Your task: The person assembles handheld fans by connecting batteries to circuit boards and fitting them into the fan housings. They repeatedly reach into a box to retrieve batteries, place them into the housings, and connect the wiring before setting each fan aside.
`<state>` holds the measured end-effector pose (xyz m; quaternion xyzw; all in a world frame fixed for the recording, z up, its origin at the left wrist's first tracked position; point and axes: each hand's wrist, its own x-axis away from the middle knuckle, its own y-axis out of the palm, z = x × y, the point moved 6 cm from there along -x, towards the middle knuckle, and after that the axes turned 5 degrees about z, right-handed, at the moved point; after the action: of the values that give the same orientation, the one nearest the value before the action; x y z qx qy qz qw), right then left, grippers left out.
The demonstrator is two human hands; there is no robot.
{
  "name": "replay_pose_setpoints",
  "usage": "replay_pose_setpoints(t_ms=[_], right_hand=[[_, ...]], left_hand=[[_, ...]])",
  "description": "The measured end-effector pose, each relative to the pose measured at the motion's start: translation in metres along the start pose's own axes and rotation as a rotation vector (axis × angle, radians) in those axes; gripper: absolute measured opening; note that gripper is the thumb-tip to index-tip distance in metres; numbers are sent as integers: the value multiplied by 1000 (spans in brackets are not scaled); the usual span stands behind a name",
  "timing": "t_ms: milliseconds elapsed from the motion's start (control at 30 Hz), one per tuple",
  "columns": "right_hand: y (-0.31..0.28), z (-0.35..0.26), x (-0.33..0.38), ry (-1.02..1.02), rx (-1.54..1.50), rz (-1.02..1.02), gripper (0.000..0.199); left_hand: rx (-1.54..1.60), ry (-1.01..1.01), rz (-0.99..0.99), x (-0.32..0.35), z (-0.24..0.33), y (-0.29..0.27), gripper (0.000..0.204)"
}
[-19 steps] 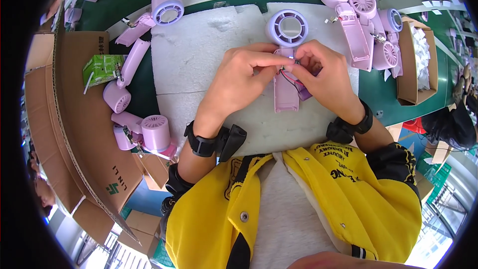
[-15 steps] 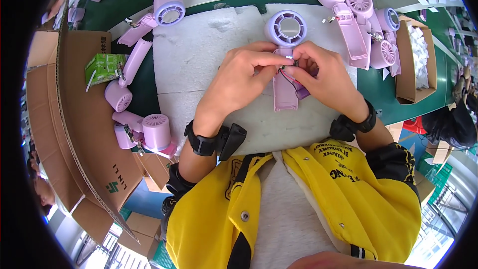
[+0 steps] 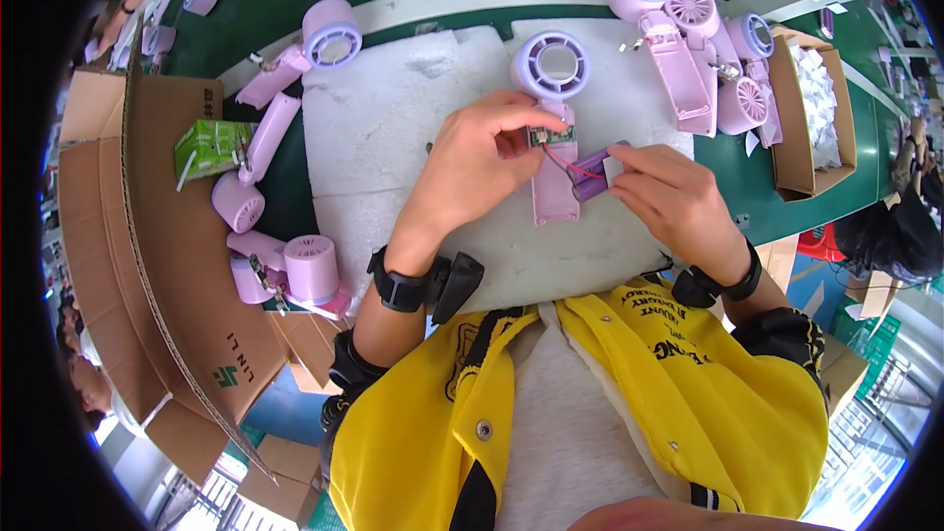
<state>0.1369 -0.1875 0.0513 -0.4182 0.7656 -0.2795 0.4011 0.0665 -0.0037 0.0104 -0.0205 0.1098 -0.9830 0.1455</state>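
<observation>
A pink handheld fan [image 3: 555, 199] lies on the white foam sheet, its round lilac-rimmed head pointing away from me and its handle shell open. My left hand [image 3: 470, 155] pinches a small green circuit board [image 3: 553, 137] at the upper part of the handle. Red and dark wires run from the board to a purple cylindrical battery [image 3: 591, 177] just right of the shell. The fingers of my right hand [image 3: 678, 195] are closed on the battery's outer end, where a small white piece [image 3: 615, 169] shows. My left fingers hide part of the board.
Foam sheet [image 3: 374, 138] covers the green table's middle. Partly opened pink fans [image 3: 688, 74] cluster at the right beside a cardboard box [image 3: 836, 162] of white pieces. More fans [image 3: 312, 270] and a green packet [image 3: 211, 147] lie left, next to a large carton [image 3: 182, 236].
My right hand has moved right and slightly down, away from the board, and the battery now shows beside the shell. My left hand stays at the board.
</observation>
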Motion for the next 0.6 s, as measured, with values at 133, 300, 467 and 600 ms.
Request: replay_pose_setpoints(t_ms=[133, 300, 467, 600], right_hand=[[4, -9, 1, -65, 97, -54, 19], [14, -18, 7, -101, 165, -37, 15], [17, -19, 5, -99, 200, -18, 13], [14, -6, 1, -32, 121, -10, 14]], left_hand=[[-2, 34, -3, 5, -3, 1, 33], [52, -16, 3, 9, -6, 3, 35], [31, -106, -6, 8, -6, 2, 35], [28, -153, -9, 9, -8, 2, 35]])
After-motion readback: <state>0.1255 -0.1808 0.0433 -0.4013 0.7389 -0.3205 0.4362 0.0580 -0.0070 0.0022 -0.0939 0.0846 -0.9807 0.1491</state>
